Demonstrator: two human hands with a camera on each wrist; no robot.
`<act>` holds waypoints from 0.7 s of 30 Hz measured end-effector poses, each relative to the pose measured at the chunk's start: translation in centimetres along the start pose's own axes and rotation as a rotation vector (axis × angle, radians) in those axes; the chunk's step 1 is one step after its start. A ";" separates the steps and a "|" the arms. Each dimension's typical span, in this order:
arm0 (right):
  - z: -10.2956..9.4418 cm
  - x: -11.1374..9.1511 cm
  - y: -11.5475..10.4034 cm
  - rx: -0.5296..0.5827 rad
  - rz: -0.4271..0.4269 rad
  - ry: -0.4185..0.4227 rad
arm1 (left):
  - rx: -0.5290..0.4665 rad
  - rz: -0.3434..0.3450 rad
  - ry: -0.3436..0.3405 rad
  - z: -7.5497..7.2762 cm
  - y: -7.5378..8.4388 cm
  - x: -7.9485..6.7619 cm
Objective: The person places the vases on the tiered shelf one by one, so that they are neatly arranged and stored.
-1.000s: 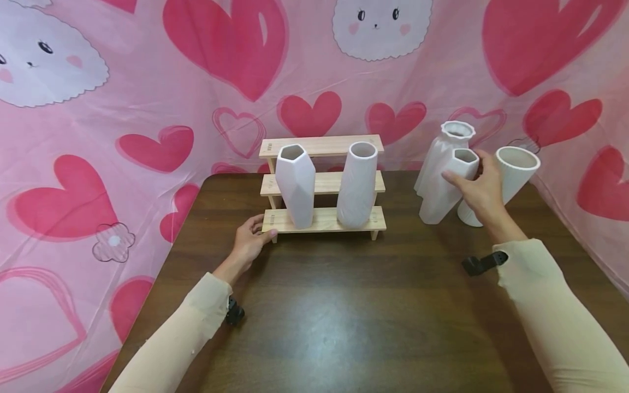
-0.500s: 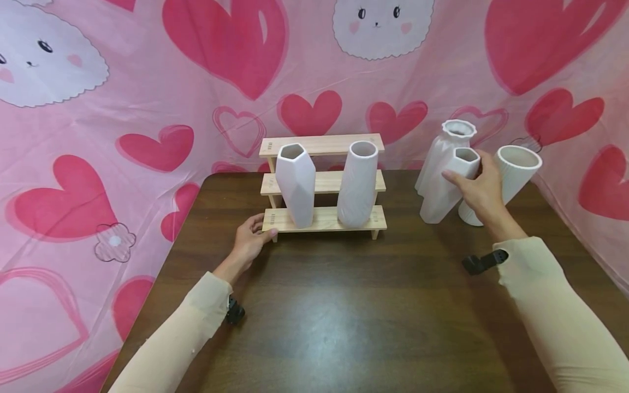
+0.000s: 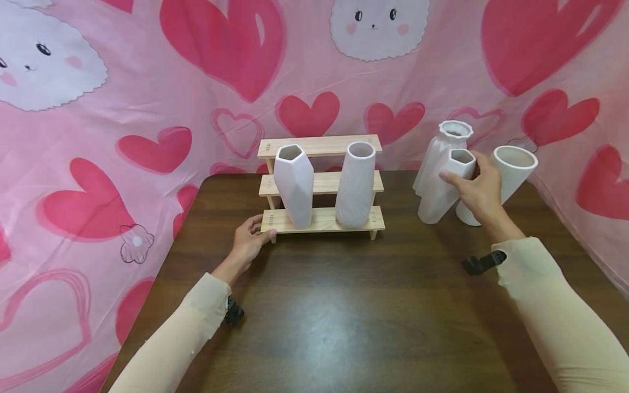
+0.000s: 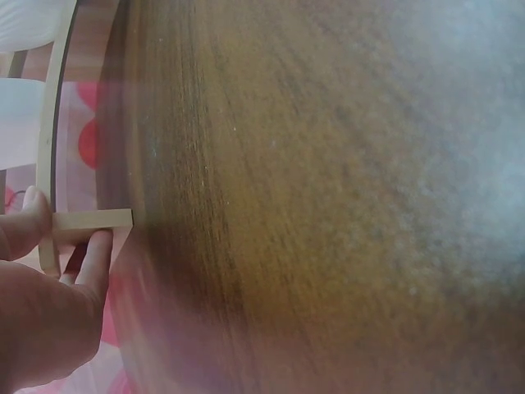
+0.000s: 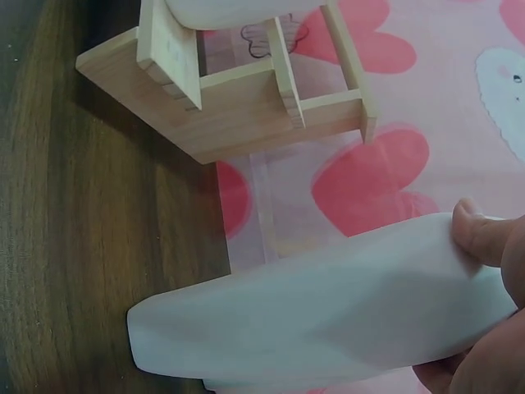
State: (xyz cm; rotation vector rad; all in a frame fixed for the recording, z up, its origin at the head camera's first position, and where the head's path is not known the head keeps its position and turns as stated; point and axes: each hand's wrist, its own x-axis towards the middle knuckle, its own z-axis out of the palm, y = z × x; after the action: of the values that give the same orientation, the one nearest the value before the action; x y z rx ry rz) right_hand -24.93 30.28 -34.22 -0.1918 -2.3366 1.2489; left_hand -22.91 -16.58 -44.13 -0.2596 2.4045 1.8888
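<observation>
My right hand [image 3: 481,188] grips a white faceted vase [image 3: 439,194] near its five-sided mouth, thumb on the near left side. In the right wrist view that faceted vase [image 5: 312,308] lies across the lower part, its base by the brown tabletop. At the left front corner of a three-tier wooden stand [image 3: 321,221], my left hand [image 3: 248,240] pinches the lowest shelf, thumb on top. The left wrist view has the thumb on the shelf edge and fingers at the stand's leg [image 4: 94,219]. Two white vases stand on the lowest shelf: one faceted [image 3: 297,185], one round-mouthed [image 3: 356,185].
A white vase with a scalloped rim [image 3: 434,158] stands behind the gripped one, and a wide-mouthed ribbed vase [image 3: 513,172] is to its right. All are on a brown wooden table [image 3: 314,316]. A pink heart-print cloth [image 3: 314,65] hangs behind.
</observation>
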 end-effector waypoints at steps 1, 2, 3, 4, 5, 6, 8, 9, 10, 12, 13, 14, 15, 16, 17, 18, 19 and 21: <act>0.1 0.0 -0.1 -0.002 -0.012 0.003 | -0.002 0.001 0.002 0.0 -0.1 0.0; 0.1 -0.1 -0.1 -0.006 -0.024 0.001 | -0.002 0.001 0.003 -0.1 -0.1 0.0; 0.2 -0.2 -0.2 -0.002 -0.034 -0.005 | -0.003 0.001 0.002 -0.1 -0.2 0.0; 0.2 -0.2 -0.3 -0.007 -0.041 -0.012 | -0.004 0.001 0.000 -0.1 -0.2 0.0; 0.1 -0.3 -0.4 -0.012 -0.047 -0.024 | -0.006 0.000 -0.002 -0.1 -0.2 0.0; 0.0 -0.4 -0.6 -0.021 -0.055 -0.038 | -0.007 -0.001 -0.003 -0.1 -0.2 0.0; -0.2 -0.5 -1.2 -0.038 -0.077 -0.075 | -0.009 -0.005 -0.004 -0.1 -0.3 0.0; -0.3 -0.6 -1.6 -0.043 -0.087 -0.092 | -0.011 -0.007 -0.003 -0.1 -0.3 0.0; -0.5 -0.6 -2.0 -0.048 -0.094 -0.108 | -0.012 -0.008 -0.003 -0.1 -0.3 0.0; -0.7 -0.4 -2.8 -0.026 -0.117 -0.135 | -0.015 -0.009 -0.002 -0.1 -0.3 0.0; -0.9 -0.4 -3.3 -0.016 -0.125 -0.145 | -0.017 -0.009 -0.002 -0.1 -0.3 0.0; -1.1 -0.3 -3.6 -0.009 -0.134 -0.153 | -0.015 -0.009 -0.002 -0.1 -0.3 0.0; -1.3 -0.2 -4.0 0.000 -0.143 -0.159 | -0.015 -0.009 -0.002 -0.1 -0.3 0.0; -1.4 0.0 -4.3 0.016 -0.151 -0.166 | -0.015 -0.008 -0.002 -0.1 -0.3 0.1; -1.6 0.1 -4.7 0.031 -0.160 -0.174 | -0.016 -0.008 0.000 -0.1 -0.3 0.1; -1.8 0.2 -4.9 0.041 -0.167 -0.183 | -0.015 -0.008 0.000 -0.1 -0.2 0.1; -1.9 0.3 -5.2 0.048 -0.172 -0.189 | -0.012 -0.008 0.000 -0.1 -0.2 0.1; -2.2 0.6 -5.7 0.084 -0.180 -0.211 | -0.010 -0.007 0.001 -0.1 -0.1 0.1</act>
State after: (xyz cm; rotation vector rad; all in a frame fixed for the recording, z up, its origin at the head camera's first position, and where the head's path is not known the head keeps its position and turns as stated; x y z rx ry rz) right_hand -23.88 28.86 -28.34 0.1824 -2.4068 1.3289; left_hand -22.97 -16.71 -44.23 -0.2698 2.3926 1.8983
